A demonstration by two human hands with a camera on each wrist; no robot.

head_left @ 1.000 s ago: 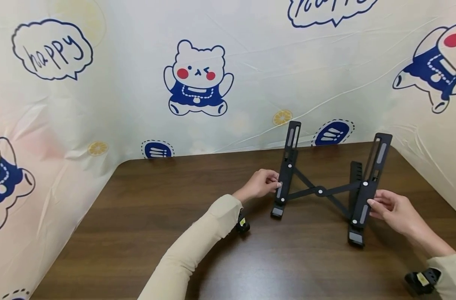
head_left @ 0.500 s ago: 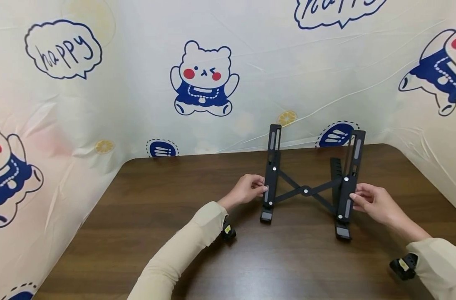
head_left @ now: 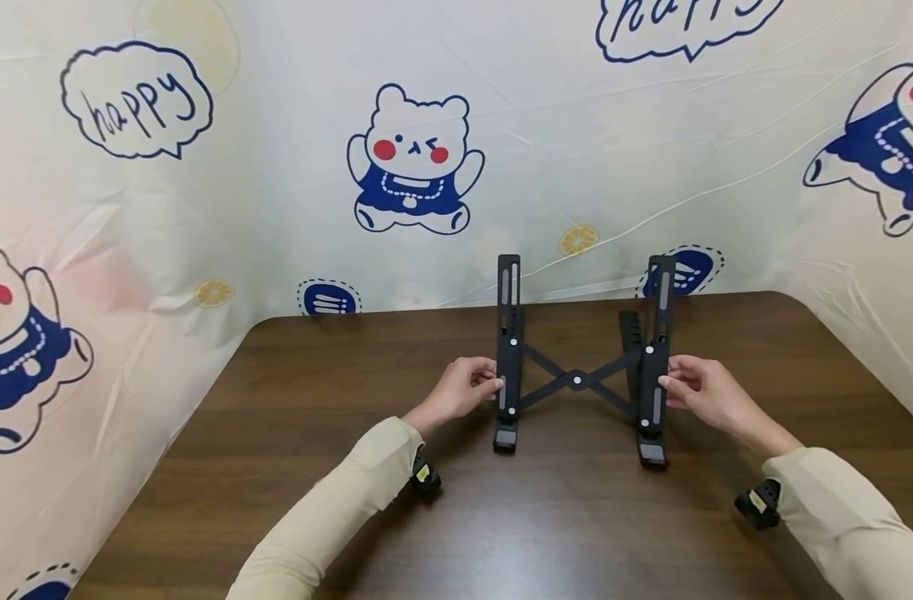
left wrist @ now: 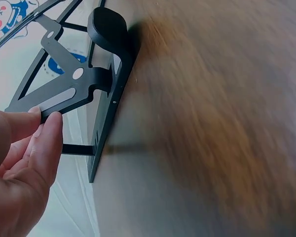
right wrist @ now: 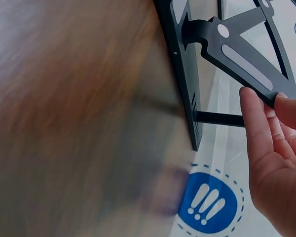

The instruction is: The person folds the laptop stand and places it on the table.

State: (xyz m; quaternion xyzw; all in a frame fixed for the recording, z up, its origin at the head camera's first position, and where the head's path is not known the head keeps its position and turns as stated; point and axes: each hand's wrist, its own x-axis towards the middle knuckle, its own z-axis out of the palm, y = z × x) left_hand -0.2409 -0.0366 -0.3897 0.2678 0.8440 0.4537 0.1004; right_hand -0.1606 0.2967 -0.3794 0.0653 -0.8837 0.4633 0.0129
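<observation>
A black folding laptop stand (head_left: 507, 367) stands unfolded on the table, its two long side arms joined by crossed bars (head_left: 576, 380) with a round pivot. My left hand (head_left: 462, 387) pinches the outer edge of the left arm between thumb and fingers. On the other side my right hand (head_left: 702, 385) pinches the right arm in the same way. The left wrist view shows the thumb and forefinger of the left hand (left wrist: 29, 153) at the edge of a grey-padded arm (left wrist: 59, 98). In the right wrist view, the right hand (right wrist: 274, 143) grips the matching arm (right wrist: 246, 66).
The brown wooden table (head_left: 314, 467) reaches back to a pale printed cloth (head_left: 276, 167) with bears and "happy" bubbles, which hangs behind and at the sides. A small black device (head_left: 425, 477) sits on the left wrist and another device (head_left: 759, 504) on the right wrist.
Both hands have moved left with the laptop stand between them. It has turned, so its arms now stand nearly straight in the head view, and they look slightly closer together.
</observation>
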